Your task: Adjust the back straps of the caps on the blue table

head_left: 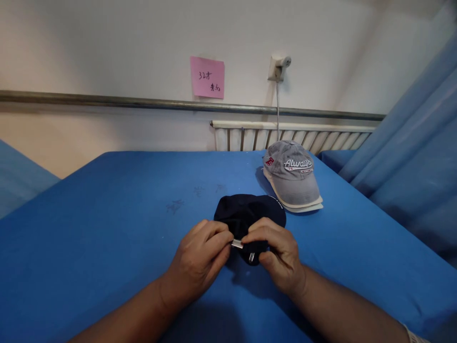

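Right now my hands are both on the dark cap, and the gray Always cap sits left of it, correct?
Not quite: the head view shows the gray Always cap to the right of the dark cap, not the left. The rest holds.

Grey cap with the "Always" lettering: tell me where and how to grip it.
Probably best pinched by the front of its brim, coming from the near side: the grey cap sits crown up, brim pointing towards the camera. Take only the top layer, since a pale brim edge shows beneath. The right hand is nearer, but it holds the dark cap.
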The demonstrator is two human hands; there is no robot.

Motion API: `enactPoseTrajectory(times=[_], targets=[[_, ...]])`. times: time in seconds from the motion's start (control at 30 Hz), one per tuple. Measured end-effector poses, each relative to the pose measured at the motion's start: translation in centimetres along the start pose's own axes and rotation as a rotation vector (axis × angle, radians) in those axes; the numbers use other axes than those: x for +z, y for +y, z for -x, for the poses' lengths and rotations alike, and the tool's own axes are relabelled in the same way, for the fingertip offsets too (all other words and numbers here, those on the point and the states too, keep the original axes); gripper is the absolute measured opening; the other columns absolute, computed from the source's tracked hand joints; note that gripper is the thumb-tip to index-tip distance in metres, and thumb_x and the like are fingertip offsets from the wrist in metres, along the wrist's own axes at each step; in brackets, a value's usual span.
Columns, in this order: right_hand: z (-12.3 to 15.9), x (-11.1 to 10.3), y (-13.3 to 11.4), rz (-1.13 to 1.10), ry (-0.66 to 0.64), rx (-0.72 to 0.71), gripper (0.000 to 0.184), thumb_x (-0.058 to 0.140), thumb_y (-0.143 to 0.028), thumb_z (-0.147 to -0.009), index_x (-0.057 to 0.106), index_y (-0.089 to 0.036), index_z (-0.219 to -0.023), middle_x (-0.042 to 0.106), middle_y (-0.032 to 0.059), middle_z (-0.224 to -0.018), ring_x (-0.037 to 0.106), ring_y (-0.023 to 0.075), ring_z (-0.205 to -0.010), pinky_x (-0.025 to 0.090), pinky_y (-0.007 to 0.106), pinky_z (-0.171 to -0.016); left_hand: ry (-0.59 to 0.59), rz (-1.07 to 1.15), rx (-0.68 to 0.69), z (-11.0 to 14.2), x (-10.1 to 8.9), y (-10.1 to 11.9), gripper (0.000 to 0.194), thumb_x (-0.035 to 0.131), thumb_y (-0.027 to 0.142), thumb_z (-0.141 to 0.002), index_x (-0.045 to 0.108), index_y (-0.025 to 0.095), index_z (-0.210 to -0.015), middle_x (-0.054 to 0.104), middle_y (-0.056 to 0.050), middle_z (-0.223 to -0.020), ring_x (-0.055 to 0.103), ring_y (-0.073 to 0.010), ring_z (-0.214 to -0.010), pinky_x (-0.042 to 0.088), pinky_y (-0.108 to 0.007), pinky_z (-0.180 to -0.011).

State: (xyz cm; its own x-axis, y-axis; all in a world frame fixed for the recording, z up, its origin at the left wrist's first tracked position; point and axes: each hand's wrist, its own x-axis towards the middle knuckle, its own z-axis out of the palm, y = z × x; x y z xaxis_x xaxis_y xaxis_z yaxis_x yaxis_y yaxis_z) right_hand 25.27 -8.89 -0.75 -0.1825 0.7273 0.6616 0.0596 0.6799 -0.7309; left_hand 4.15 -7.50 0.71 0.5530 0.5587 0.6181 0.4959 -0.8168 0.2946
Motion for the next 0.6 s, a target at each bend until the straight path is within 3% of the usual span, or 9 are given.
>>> enactPoseTrajectory(times=[0.13, 0.23, 0.33, 0.6], targets=[[-0.3, 0.2, 0.0, -0.122, -0.048, 0.097, 0.066, 0.035, -0.07, -0.097, 0.074, -0.018, -0.09, 0.064, 0.0069, -0.081, 0.059, 0.0185, -0.073, 0.044, 0.033, -0.068, 0.017, -0.01, -0.01, 0.0, 0.2, -0.1, 0.02, 0.055, 0.006, -0.091, 0.059, 0.021, -0.103, 0.064, -0.004, -0.093, 0.056, -0.0153, -0.078, 0.046, -0.03, -0.073], [-0.3, 0.8, 0.6, -0.107, -0.012, 0.218, 0.042, 0.051, -0.055, -0.097, 0.071, -0.018, -0.087, 0.062, 0.0026, -0.076, 0.056, 0.0145, -0.067, 0.044, 0.029, -0.063, 0.024, 0.018, -0.042, 0.0, 0.5, -0.3, 0.017, 0.057, 0.007, -0.09, 0.057, 0.021, -0.1, 0.065, -0.003, -0.091, 0.059, -0.0158, -0.08, 0.047, -0.031, -0.075], [-0.1, 1.5, 1.2, -0.043, -0.028, 0.301, 0.016, 0.072, -0.034, -0.086, 0.067, -0.02, -0.092, 0.06, -0.0026, -0.072, 0.053, 0.0106, -0.061, 0.042, 0.024, -0.059, 0.051, 0.042, -0.073, 0.0, 0.7, -0.5, 0.015, 0.058, 0.008, -0.089, 0.053, 0.021, -0.095, 0.064, -0.002, -0.086, 0.058, -0.0151, -0.076, 0.047, -0.031, -0.073], [0.0, 1.9, 1.5, 0.071, -0.141, 0.317, 0.013, 0.074, -0.026, -0.079, 0.065, -0.021, -0.087, 0.059, -0.0019, -0.079, 0.056, 0.0116, -0.069, 0.043, 0.024, -0.062, 0.013, 0.054, -0.05, 0.1, 0.7, -0.3, 0.015, 0.055, 0.006, -0.089, 0.054, 0.02, -0.092, 0.066, -0.002, -0.087, 0.061, -0.0157, -0.079, 0.049, -0.031, -0.075]])
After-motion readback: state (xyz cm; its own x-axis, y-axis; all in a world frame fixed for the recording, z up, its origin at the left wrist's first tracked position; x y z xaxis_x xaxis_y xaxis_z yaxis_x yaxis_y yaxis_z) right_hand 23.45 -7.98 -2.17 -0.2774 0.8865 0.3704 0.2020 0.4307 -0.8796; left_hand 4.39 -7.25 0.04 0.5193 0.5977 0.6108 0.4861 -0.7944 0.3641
